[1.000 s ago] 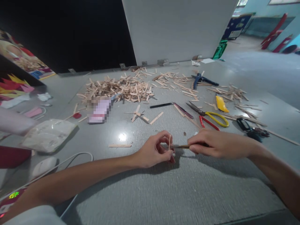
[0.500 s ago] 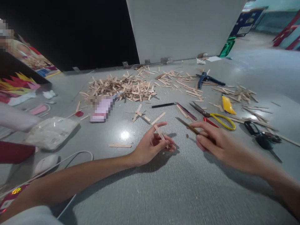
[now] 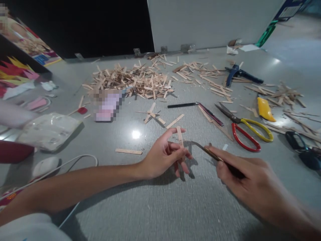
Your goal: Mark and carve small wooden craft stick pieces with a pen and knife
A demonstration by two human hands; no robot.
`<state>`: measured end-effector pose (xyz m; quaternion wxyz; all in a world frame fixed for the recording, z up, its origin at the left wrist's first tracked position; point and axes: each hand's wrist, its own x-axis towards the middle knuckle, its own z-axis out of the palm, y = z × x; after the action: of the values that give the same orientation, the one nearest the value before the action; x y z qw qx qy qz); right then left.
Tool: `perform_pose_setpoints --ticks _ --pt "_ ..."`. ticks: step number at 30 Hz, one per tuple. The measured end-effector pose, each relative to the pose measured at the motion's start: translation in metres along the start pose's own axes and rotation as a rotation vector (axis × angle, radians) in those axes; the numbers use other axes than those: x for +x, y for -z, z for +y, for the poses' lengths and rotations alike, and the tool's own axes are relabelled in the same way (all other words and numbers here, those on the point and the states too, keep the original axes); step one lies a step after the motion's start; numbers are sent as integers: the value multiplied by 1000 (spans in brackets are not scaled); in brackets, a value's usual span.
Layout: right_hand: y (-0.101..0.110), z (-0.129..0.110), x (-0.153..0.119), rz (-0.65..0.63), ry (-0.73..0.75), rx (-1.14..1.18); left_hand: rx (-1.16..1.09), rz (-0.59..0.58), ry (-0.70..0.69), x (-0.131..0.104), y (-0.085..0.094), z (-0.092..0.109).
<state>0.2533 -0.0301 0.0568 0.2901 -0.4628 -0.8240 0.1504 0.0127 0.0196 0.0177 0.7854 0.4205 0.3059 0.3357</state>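
Note:
My left hand (image 3: 165,152) pinches a short flat wooden stick (image 3: 180,136) between thumb and fingers. A small rectangular slot or mark shows on the stick. In my right hand (image 3: 250,177) is a slim brown tool (image 3: 208,152) with a thin, bent metal tip. That tip points at the stick, a small gap apart from it. Beyond my left hand lie a small cross of wooden pieces (image 3: 151,114) and a loose strip (image 3: 175,121). A longer wooden stick (image 3: 128,151) lies left of my left hand.
A heap of wooden pieces (image 3: 135,80) spreads at the back. Scissors (image 3: 244,122) with red and yellow handles, a blue hand tool (image 3: 240,74), a black pen-like tool (image 3: 182,105) and a yellow object (image 3: 265,108) lie right. A plastic packet (image 3: 51,130) and white cable (image 3: 82,156) lie left.
My right hand has moved nearer and turned the tool's tip toward the stick. The stick in my left hand now stands more upright. The view has shifted, showing the red scissor handle fully.

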Motion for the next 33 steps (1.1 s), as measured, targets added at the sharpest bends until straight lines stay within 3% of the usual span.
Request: perform_pose_setpoints --ticks 12,16,24,28,33 --pt "-5 2 -1 -108 -48 40 89 6 -8 -3 0 2" --pt "-7 8 -2 -71 -42 -59 196 42 -58 -3 2 1" --pt "-5 41 12 -30 -26 -245 245 39 -53 -5 2 3" --pt "1 69 29 36 -29 -354 293 25 -75 -5 2 3" --pt "6 101 47 -115 61 -373 322 19 -99 -5 2 4"
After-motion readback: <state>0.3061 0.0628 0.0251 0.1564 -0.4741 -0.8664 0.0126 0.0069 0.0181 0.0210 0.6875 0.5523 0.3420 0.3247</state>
